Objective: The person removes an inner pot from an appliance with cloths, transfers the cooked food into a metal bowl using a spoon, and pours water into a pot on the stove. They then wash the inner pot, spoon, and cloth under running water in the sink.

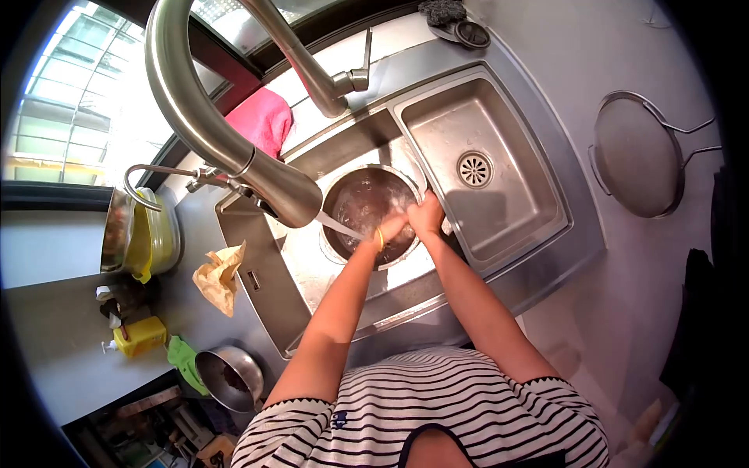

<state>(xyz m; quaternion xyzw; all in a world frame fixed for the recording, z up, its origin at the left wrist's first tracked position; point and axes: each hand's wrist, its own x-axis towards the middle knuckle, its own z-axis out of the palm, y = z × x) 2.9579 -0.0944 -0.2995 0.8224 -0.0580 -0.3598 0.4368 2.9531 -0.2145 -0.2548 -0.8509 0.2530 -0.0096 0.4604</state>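
A round metal pot (pixel 367 187) with water in it stands in the large basin of the sink. From the faucet (pixel 292 195) a stream of water runs down into the pot, beside my left wrist. My left hand (pixel 392 227), with a yellow band at the wrist, reaches into the pot near its right side; its fingers are blurred by splashing water. Against the pot's right rim, my right hand (pixel 426 214) is closed, fingers curled over the edge. The fingertips of both hands lie close together, and I cannot make out whether anything is between them.
The smaller basin (pixel 515 210) with its drain (pixel 474 168) is on the right. A pink cloth (pixel 261 121) lies behind the faucet. Crumpled brown paper (pixel 221 277) and a metal bowl (pixel 228 378) are at left. A round strainer (pixel 638 154) hangs on the right wall.
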